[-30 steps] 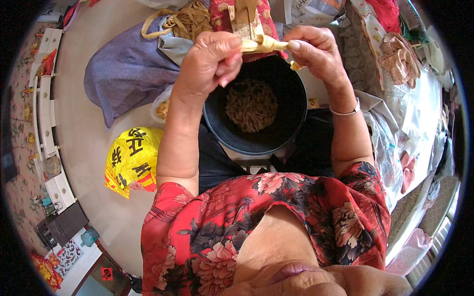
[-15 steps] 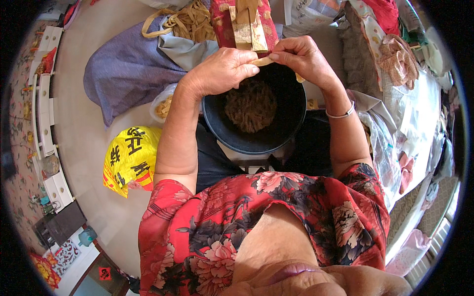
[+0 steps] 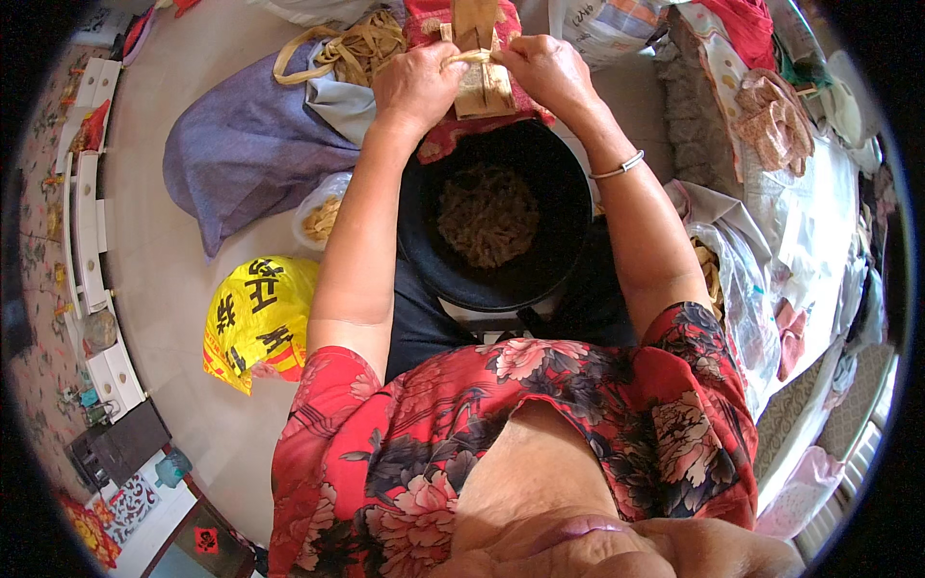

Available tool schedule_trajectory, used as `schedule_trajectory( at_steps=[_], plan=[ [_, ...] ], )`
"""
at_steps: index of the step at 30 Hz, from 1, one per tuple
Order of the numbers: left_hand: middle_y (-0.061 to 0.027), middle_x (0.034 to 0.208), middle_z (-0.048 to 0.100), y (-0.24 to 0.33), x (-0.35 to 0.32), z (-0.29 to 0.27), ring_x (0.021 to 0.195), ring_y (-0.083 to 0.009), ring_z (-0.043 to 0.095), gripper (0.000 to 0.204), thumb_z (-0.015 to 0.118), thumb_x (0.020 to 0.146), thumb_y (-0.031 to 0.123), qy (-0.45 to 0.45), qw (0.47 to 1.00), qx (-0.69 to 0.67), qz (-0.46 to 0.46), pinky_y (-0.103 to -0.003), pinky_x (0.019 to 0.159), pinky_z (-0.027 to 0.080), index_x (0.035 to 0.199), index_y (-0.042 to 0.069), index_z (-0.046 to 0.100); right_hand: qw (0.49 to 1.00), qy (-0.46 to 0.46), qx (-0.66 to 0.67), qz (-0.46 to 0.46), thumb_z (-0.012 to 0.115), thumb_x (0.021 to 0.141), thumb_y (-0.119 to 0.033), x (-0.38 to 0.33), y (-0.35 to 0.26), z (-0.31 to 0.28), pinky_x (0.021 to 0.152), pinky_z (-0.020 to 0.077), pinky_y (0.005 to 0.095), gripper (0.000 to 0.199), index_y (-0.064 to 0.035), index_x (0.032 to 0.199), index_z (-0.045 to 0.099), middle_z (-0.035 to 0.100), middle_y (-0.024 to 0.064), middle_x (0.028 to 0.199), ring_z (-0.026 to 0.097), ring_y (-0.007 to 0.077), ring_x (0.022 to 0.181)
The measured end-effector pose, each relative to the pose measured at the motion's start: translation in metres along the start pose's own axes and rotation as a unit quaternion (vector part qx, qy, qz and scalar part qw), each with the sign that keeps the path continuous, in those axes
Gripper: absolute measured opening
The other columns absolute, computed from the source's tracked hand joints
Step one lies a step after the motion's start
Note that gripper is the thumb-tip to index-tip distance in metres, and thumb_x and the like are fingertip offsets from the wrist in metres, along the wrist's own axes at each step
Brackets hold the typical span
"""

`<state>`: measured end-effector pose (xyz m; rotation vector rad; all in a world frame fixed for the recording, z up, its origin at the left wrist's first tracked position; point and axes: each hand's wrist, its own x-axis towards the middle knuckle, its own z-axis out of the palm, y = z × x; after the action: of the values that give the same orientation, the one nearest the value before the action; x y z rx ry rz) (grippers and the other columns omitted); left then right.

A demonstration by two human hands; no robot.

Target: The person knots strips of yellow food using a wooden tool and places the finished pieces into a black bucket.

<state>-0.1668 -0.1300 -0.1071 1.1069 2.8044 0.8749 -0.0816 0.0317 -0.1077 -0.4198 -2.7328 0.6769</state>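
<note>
My left hand [image 3: 417,87] and my right hand [image 3: 553,79] are both closed on the ends of a tan, flat dried strip [image 3: 472,58]. The strip is stretched crosswise over a light wooden block [image 3: 485,96], against an upright brown wooden piece [image 3: 474,21]. What the strip is made of I cannot make out. A red patterned cloth [image 3: 523,108] lies under the block. Nearer me, between my legs, stands a round black tub [image 3: 564,265] with a heap of thin brown shreds [image 3: 488,214] at its bottom.
Left of the block, a pile of tan strips [image 3: 371,46] lies on a blue-grey cloth [image 3: 255,144]. A clear bag of yellowish pieces [image 3: 321,220] and a yellow plastic bag [image 3: 260,318] sit by my left arm. To the right are a clear plastic bag [image 3: 737,299] and heaped cloths [image 3: 776,116].
Both hands have moved forward and up from above the tub's far rim to the wooden block, carrying the strip. More of the strip shows between the hands, which are farther apart.
</note>
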Motion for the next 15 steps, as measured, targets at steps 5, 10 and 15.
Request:
schedule_trajectory(
  at_steps=[5,10,15],
  plan=[
    [-0.0147,0.085,0.065,0.028,-0.032,-0.037,0.081,-0.0342,0.062,0.039,0.055,0.078,0.050,-0.174,0.981,0.053,-0.062,-0.043,0.073,0.047,0.093,0.016,0.068,0.988,-0.058,0.136,0.030,0.055,0.085,-0.034,-0.008,0.003,-0.020,0.052,0.0461,0.0361,0.036,-0.0016,0.071,0.064,0.060,0.0117,0.063,0.058,0.0249,0.056],
    [0.0020,0.062,0.053,0.054,-0.053,0.000,0.056,-0.0082,0.051,0.042,0.039,0.096,0.038,0.045,0.893,-0.447,0.009,-0.023,0.052,0.041,0.104,0.002,0.060,0.494,-0.403,0.744,0.202,0.042,0.093,-0.041,-0.043,-0.025,-0.007,0.034,0.0215,0.0197,0.034,-0.0109,0.082,0.054,0.033,-0.0074,0.050,0.028,0.0037,0.038],
    [-0.0012,0.059,0.045,0.055,-0.041,-0.030,0.058,-0.0148,0.050,0.036,0.033,0.097,0.036,0.088,0.612,-0.771,-0.153,-0.037,0.064,0.046,0.081,0.007,0.049,0.573,-0.372,0.722,0.114,0.047,0.093,-0.029,-0.052,-0.054,-0.017,0.042,0.0287,0.0195,0.024,-0.0062,0.087,0.053,0.036,-0.0064,0.059,0.031,0.0035,0.048]
  ],
)
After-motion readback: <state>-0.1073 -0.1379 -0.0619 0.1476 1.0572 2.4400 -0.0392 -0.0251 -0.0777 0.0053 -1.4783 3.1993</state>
